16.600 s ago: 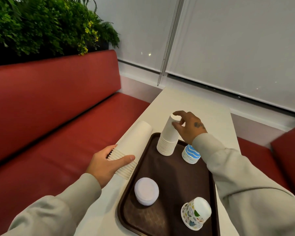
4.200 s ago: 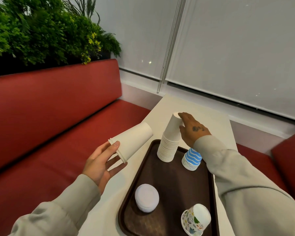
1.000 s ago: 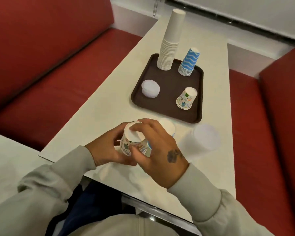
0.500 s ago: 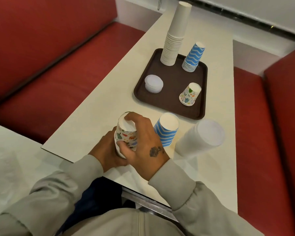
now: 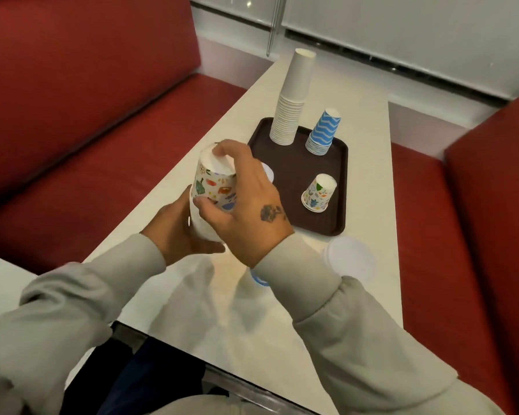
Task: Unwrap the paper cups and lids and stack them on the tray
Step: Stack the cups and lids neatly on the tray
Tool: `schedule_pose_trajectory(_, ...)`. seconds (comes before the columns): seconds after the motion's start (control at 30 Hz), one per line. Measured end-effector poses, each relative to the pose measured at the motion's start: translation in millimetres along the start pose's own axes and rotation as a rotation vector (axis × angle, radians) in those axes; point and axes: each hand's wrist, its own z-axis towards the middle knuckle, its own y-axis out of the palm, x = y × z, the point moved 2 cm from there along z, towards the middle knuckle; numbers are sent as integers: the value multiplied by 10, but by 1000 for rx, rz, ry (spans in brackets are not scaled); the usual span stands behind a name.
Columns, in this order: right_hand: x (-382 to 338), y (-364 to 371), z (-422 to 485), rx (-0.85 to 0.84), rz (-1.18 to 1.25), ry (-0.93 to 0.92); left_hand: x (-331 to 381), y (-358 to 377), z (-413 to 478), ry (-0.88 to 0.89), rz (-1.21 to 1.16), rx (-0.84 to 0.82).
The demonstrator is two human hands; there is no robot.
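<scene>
Both hands hold a stack of patterned paper cups [image 5: 212,190], upside down, lifted above the table. My left hand [image 5: 177,232] grips its lower end; my right hand [image 5: 246,202] curls over its top and side. On the brown tray [image 5: 294,175] stand a tall white cup stack [image 5: 294,100], a blue zigzag cup stack [image 5: 324,133] and a patterned cup stack [image 5: 319,193]. White lids [image 5: 268,173] on the tray are mostly hidden by my right hand. A wrapped sleeve of lids [image 5: 349,260] lies on the table, and a blue striped cup sleeve [image 5: 256,278] peeks from under my right sleeve.
The cream table [image 5: 369,175] runs between red bench seats [image 5: 87,145], with a window wall at its far end. The tray sits on the table's middle, toward the far end. A second pale table corner [image 5: 0,280] shows at the left.
The patterned cup stack has risen off the table in both hands and moved toward the tray. The blue striped sleeve is now mostly hidden under my right arm.
</scene>
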Motion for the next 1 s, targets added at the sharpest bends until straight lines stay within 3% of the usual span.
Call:
schedule_pose_trajectory(0.17, 44, -362, 432, 90, -29, -6, 271, -122, 442, 39, -42, 29)
schedule_pose_trajectory(0.4, 260, -941, 837, 192, -80, 135, 857, 9, 898, 115, -431, 24)
schedule_pose_trajectory(0.77, 760, -1444, 957, 244, 142, 365, 1117, 327, 1300, 58, -484, -26)
schedule_pose_trajectory(1.0, 1236, -1863, 1059, 429, 279, 379, 900, 479, 1515, -80, -468, 0)
